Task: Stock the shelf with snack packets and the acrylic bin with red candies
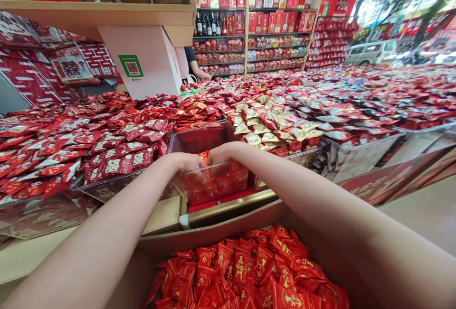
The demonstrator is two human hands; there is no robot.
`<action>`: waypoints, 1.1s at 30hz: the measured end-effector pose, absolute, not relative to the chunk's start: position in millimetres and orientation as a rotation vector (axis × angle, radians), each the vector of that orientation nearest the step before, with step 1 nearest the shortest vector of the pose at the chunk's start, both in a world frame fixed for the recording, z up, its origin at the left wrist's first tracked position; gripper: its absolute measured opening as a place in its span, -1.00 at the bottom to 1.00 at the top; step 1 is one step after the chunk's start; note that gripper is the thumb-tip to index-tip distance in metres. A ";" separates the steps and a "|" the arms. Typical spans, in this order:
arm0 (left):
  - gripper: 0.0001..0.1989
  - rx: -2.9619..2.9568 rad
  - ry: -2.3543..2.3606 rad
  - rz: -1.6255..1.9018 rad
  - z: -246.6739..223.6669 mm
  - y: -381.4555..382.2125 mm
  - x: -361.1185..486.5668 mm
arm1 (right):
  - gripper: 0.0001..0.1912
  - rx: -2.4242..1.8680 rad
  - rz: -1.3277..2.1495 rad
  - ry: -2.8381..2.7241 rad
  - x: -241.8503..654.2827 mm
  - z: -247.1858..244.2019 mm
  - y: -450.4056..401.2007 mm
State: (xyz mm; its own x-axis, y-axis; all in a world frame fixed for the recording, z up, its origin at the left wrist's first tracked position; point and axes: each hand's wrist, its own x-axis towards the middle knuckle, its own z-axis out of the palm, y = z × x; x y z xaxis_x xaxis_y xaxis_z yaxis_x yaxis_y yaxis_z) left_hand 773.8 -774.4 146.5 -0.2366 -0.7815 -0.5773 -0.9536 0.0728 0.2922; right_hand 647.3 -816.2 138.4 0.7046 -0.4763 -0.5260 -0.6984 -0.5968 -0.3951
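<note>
Both arms reach forward into a clear plastic bin [199, 133] with red wrapped candies [223, 186] showing low behind its front wall. My left hand [188, 163] is bent over the left side of the bin, its curled fingers partly seen through the plastic. My right hand [225, 151] dips in from the right with fingers bent downward and their tips mostly hidden. Between the two hands a bright red candy packet [204, 156] shows, and the fingers close around it. Below my arms stands an open cardboard box [192, 238] holding many red candies [242, 264] with gold characters.
Bins heaped with wrapped sweets [121, 147] flank the bin on the left, with gold-and-red packets [270, 124] to its right. A white box with a QR code [131, 66] stands behind. A person's arm [199, 69] shows near stocked shelves [245, 24]. An overhead shelf [107, 10] juts out upper left.
</note>
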 end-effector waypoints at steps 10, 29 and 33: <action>-0.64 -1.770 2.119 0.867 144.1 -773.2 776.0 | -0.58 -2.377 0.444 0.916 651.7 135.3 -818.6; -0.74 -1.756 2.092 0.834 145.2 -772.2 778.0 | -0.66 -2.564 0.286 0.931 650.9 139.4 -813.1; -0.74 -1.794 2.077 0.873 145.5 -769.1 776.9 | -0.71 -2.635 0.106 0.948 651.0 142.2 -813.3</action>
State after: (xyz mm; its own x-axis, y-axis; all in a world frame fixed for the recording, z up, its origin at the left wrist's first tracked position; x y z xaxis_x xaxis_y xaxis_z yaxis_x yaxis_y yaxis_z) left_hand 776.9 -769.1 145.5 -0.2032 -0.8045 -0.5581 -0.9616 0.0566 0.2685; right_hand 651.0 -813.3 142.2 0.7748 -0.6054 -0.1819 -0.6307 -0.7206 -0.2880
